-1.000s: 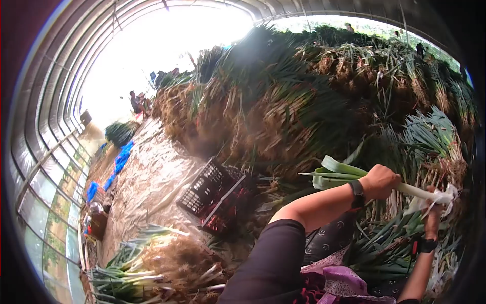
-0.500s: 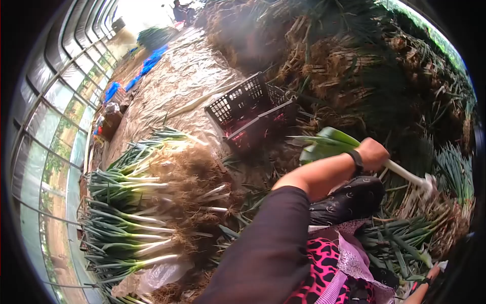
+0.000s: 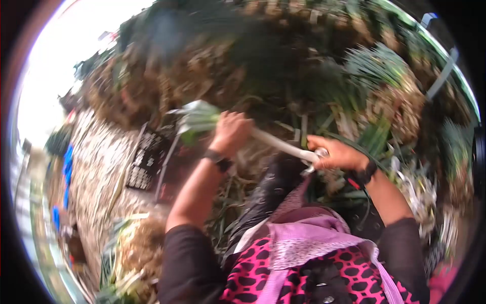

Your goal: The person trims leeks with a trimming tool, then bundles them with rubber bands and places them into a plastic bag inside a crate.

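A long green onion [image 3: 276, 141] with a white stalk and green leaves is held across my lap, slightly blurred. My left hand [image 3: 233, 133] is closed around it just below the leaves, which stick out to the left. At the other end, the thumb and fingers of my right hand [image 3: 338, 154] close on the white base of the stalk. Whether that hand also has a small tool in it, I cannot make out. Loose green leaves and pale peelings [image 3: 417, 195] lie to the right of my right forearm.
A black plastic crate [image 3: 143, 161] stands to the left of my left hand. Piled green onions with brown roots [image 3: 202, 76] fill the far side, with more bundles [image 3: 387, 81] at the right. Another heap [image 3: 139, 248] lies at lower left beside a pale ground sheet [image 3: 93, 167].
The view has turned to the right. My left hand has brought the green onion in front of my body, and my right hand has come up from the lower right onto its base.
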{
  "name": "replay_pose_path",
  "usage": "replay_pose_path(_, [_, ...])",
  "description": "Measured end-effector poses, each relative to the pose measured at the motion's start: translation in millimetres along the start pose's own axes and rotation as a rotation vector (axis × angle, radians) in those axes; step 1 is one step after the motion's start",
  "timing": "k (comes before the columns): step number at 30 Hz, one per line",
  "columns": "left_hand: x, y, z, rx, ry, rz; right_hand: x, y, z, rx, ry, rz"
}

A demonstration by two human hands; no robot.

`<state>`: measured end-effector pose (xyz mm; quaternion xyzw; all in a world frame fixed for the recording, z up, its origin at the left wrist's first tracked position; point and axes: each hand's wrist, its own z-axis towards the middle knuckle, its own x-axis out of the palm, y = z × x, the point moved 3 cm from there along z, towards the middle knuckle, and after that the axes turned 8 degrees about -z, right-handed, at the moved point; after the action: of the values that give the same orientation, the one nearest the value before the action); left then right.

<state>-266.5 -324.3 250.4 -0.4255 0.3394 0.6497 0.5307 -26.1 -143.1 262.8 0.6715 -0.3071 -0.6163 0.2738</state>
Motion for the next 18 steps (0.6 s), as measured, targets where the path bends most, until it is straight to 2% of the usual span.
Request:
replay_pose_path(1, [-1,3,-2,-0.01,-0.072,0.046,20,1,9,0.019,0.055,0.134])
replay_pose_path(2, [-3,7,-6,-0.119,-0.097,-0.011,42,-1,16,0.039,0.129,0.264])
replay_pose_path(3, [-3,9,-17,-0.139,-0.393,-0.017,53,20,19,0.118,0.092,0.394])
replay_pose_path(4, [-14,4,-22,-0.358,-0.467,-0.067,56,42,17,0.214,0.06,0.516])
replay_pose_path(5, [1,7,-31,-0.582,-0.723,-0.181,59,44,22,0.212,-0.015,0.598])
replay_pose_path(6, [-12,-6,-40,-0.717,-1.027,-0.333,62,45,27,0.222,-0.105,0.681])
replay_pose_path(7, [12,2,-44,-0.77,-1.047,-1.022,66,56,32,0.211,-0.107,0.753])
replay_pose_path(8, [29,-16,-41,-0.491,-0.864,-1.933,68,65,35,0.212,-0.11,0.827])
replay_pose_path(9, [45,-38,-42,-0.534,-0.551,-2.741,74,72,38,0.227,-0.104,0.799])
replay_pose_path(10, [3,-71,-38,-0.998,-0.522,-2.781,83,76,40,0.263,-0.113,0.743])
replay_pose_path(11, [10,-83,-36,-1.134,-0.588,-2.799,92,74,40,0.261,-0.036,0.682])
replay_pose_path(12, [47,-77,-35,-0.951,-0.601,-2.593,98,71,38,0.259,0.027,0.618])
replay_pose_path(14, [42,-59,-54,-1.008,-0.84,-2.212,102,114,29,-0.011,0.031,0.437])
replay_pose_path(15, [24,-50,-62,-0.99,-0.961,-2.204,107,104,26,0.005,0.186,0.528])
replay_pose_path(16, [4,-43,-74,-0.966,-1.062,-2.101,114,105,22,-0.075,0.111,0.546])
replay_pose_path(17, [-9,-28,-88,-0.903,-1.12,-1.906,118,92,23,-0.118,0.105,0.424])
replay_pose_path(18, [-27,-15,-102,-0.762,-1.308,-1.785,119,72,26,-0.162,0.099,0.301])
